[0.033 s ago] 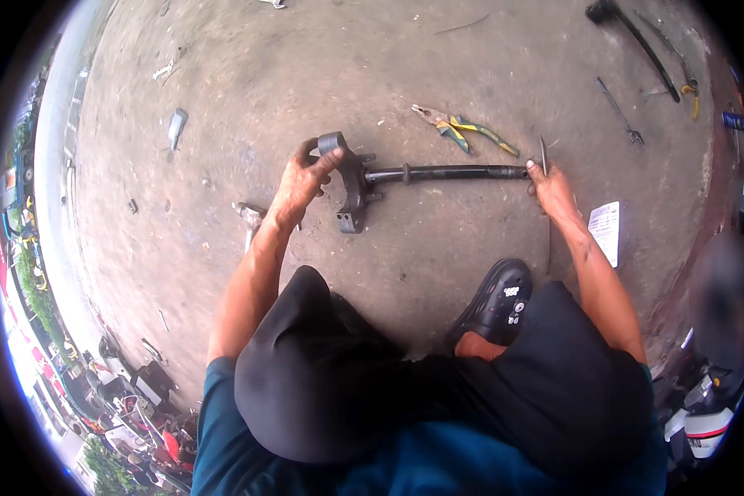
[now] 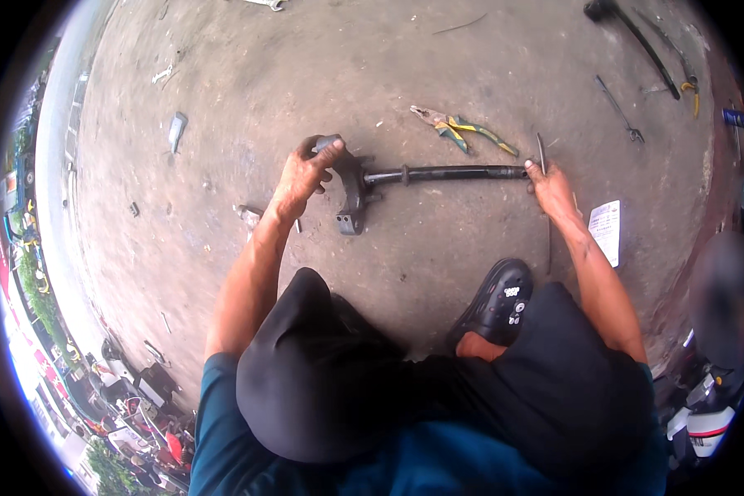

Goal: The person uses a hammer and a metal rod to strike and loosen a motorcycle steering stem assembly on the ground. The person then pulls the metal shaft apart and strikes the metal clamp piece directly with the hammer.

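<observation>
A black motorcycle steering stem lies crosswise in front of me, its forked clamp end at the left. My left hand is closed around the clamp's upper ring, thumb pressed on top. The clamp's lower lug points toward me. At the stem's right tip is my right hand, its thumb and finger pinched at the tube's end. A thin curved metal strip sticks up out of that same hand; its lower part is hidden. Pliers with yellow-green handles lie just beyond the stem.
The concrete ground carries a white printed card by my right forearm and a metal part beside my left. A thin wrench-like tool and a black bar lie far right. My clog stands near the stem.
The clamp end has turned slightly in my left hand, so its upper ring shows less from above. My right hand stays at the tube's end.
</observation>
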`<state>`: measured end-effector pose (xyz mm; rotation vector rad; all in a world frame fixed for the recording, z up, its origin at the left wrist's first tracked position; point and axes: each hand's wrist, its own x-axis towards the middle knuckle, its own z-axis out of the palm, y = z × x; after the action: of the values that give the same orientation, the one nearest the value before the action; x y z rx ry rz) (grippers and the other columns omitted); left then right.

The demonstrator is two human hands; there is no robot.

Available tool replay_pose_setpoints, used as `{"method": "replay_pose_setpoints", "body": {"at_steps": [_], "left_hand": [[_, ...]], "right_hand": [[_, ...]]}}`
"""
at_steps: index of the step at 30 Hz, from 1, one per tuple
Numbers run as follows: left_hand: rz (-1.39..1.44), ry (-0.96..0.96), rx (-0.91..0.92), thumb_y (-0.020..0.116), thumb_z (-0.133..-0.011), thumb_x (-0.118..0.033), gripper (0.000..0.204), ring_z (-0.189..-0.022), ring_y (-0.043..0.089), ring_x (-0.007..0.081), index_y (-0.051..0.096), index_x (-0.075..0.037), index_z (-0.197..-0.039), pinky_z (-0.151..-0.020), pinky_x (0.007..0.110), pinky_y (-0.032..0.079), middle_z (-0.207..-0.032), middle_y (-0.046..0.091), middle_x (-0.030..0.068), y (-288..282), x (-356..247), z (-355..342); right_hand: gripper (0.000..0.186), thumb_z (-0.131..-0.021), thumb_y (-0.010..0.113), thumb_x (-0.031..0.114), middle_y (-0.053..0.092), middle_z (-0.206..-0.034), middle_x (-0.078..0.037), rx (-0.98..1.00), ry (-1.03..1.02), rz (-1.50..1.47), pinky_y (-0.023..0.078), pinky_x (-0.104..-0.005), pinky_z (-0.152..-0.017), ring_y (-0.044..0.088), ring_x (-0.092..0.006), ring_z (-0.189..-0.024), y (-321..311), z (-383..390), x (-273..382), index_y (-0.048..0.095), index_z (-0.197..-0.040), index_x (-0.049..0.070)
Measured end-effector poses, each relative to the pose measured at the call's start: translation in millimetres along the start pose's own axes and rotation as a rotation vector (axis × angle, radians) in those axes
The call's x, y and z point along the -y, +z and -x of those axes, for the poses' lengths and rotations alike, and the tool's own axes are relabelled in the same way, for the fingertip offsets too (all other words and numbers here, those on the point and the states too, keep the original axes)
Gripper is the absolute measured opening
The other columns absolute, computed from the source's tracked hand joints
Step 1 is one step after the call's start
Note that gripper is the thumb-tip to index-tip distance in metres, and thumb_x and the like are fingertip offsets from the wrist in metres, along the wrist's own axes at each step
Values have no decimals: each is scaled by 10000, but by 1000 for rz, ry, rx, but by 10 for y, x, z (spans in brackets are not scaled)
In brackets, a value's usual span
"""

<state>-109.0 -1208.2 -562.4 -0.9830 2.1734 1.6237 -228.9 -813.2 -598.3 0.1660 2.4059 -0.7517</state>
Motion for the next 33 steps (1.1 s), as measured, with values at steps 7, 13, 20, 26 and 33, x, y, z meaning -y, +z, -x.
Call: {"method": "replay_pose_setpoints", "body": {"at_steps": [7, 13, 20, 26, 33], "left_hand": [[-17, 61, 67, 675, -829, -246, 407, -739, 629, 146, 609, 47, -1103, -624, 271, 505, -855, 673, 97, -60, -265, 92], [-142, 477, -191, 735, -775, -113, 465, -925, 635, 196, 550, -10, -1189, -842, 318, 492, -1016, 667, 126, -19, -74, 654], [-548, 457, -113, 750, -740, -140, 435, -1100, 555, 360, 568, -45, -1124, -935, 421, 447, -1151, 602, 147, 103, 813, 872], [-606, 350, -116, 729, -773, -173, 355, -1061, 565, 356, 593, -47, -1076, -902, 422, 456, -1115, 608, 136, -1, 724, 985], [-544, 112, -474, 730, -754, -141, 419, -1107, 539, 371, 589, -33, -1134, -949, 416, 440, -1157, 591, 175, -666, 1608, 1166]], "right_hand": [[438, -899, 582, 384, 635, -732, -114, -105, 136, -220, 468, -378, -548, 596, -213, -591, 8, 103, 0, 591, -1003, -42], [349, -909, 599, 332, 622, -774, -123, -200, 7, -164, 460, -374, -567, 588, -250, -651, -241, 121, 108, 594, -989, -8], [309, -853, 667, 265, 659, -860, -230, -173, -508, 438, 507, -463, -707, 652, -392, -845, 1, 93, 975, 614, -1042, 26], [391, -784, 728, 305, 672, -837, -203, 36, -604, 660, 534, -443, -705, 670, -351, -837, 455, -289, 1472, 617, -988, -10], [284, -809, 677, 210, 669, -893, -215, -39, -728, 855, 502, -471, -777, 646, -376, -897, -15, -775, 1596, 623, -1005, 10]]}}
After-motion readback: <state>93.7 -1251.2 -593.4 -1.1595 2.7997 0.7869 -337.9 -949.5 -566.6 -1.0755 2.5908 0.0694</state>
